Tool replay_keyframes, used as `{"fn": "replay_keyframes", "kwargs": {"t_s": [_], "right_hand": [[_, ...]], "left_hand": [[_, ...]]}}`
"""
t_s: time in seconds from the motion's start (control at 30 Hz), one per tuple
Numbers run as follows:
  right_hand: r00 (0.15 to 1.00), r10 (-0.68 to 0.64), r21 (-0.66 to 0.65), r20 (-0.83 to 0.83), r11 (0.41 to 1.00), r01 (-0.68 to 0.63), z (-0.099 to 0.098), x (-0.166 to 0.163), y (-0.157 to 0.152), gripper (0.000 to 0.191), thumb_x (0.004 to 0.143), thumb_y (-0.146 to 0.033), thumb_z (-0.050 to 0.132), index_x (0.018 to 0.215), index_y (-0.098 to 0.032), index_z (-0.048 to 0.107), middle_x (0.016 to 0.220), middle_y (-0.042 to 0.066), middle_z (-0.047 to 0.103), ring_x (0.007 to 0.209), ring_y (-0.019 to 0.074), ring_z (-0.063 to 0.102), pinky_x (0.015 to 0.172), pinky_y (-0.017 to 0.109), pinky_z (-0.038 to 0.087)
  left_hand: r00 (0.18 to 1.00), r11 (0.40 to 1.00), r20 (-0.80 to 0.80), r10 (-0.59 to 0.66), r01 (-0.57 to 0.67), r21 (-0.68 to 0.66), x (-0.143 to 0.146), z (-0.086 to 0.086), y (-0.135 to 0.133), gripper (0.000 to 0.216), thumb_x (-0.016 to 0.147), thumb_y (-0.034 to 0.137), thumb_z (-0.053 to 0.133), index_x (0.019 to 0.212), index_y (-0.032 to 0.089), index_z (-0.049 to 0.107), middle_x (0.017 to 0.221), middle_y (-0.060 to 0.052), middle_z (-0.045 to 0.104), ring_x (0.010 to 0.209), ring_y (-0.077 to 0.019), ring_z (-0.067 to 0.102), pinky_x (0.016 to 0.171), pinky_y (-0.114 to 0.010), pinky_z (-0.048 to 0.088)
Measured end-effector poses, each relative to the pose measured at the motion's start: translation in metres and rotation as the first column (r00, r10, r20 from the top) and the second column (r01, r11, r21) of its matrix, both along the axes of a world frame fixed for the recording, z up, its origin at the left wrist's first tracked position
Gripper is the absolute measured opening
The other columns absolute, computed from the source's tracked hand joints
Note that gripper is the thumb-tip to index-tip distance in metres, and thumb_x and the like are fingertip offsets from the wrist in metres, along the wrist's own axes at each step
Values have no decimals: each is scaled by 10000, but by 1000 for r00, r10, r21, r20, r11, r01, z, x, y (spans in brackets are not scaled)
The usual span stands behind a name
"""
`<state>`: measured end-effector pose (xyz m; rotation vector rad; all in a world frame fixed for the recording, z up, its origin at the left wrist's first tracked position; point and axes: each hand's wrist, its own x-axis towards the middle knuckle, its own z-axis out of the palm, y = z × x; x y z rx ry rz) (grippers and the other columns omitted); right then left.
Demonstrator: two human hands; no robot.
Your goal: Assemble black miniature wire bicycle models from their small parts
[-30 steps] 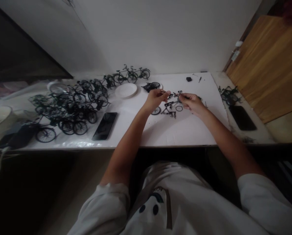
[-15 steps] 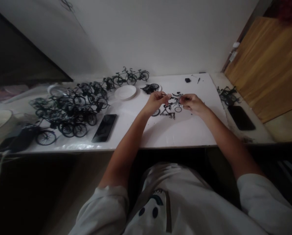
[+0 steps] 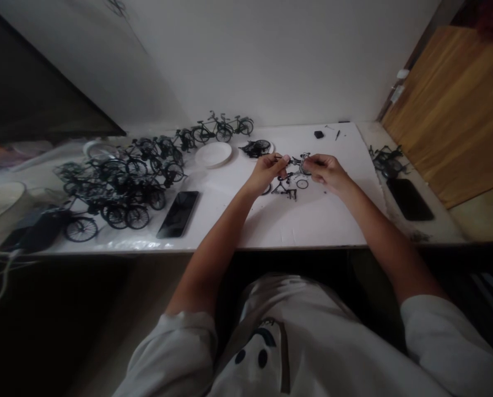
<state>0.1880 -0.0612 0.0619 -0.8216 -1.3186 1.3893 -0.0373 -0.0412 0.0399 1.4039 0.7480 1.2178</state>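
My left hand (image 3: 266,170) and my right hand (image 3: 325,171) are raised just above the white table (image 3: 312,220), fingers pinched toward each other. Between them sits a small black bicycle model part (image 3: 298,163), gripped from both sides. Under the hands lie loose black parts (image 3: 285,190) and a tiny wheel (image 3: 302,183). What exactly each fingertip pinches is too small to make out.
Several finished black miniature bicycles (image 3: 118,184) crowd the left of the table. A black phone (image 3: 178,214) lies beside them, a white dish (image 3: 213,154) behind. Another phone (image 3: 409,199) and bicycle parts (image 3: 386,157) are at the right, by a wooden panel (image 3: 456,110).
The hands stayed close together over the loose parts, shifting only slightly while working the small piece. The view wobbled a little.
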Motion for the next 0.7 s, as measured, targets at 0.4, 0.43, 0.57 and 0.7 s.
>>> {"fn": "replay_keyframes", "kwargs": {"t_s": [0.4,0.43,0.57,0.7], "right_hand": [[990,95,-39,-104,994,-100,-3,1,3,504,618,-507,1072,812,-183,737,559,-122,424,462,19,217,425,245,132],[988,111,-39,-112,992,-116,-4,1,3,497,630,-501,1068,819,-183,736,550,-130,394,461,21,210,420,242,129],[984,131,-36,-117,990,-136,-6,2,5,478,657,-482,1061,860,-184,748,550,-140,354,468,28,203,414,233,136],[985,131,-42,-111,990,-136,-8,4,7,488,641,-492,1068,820,-184,734,567,-124,391,480,28,215,413,230,147]], "left_hand": [[998,999,54,-15,12,48,3,-1,-1,570,816,701,890,778,191,639,582,54,607,540,-74,595,665,-239,536],[998,999,55,-12,9,51,3,-1,-1,566,814,700,892,782,191,646,579,55,610,537,-74,596,670,-239,540],[998,998,56,-4,1,57,3,-2,1,555,800,697,904,794,194,670,562,59,616,524,-75,598,672,-236,546],[999,998,53,0,-3,63,3,-2,0,549,805,694,902,781,199,666,554,59,613,520,-77,601,657,-236,542]]}}
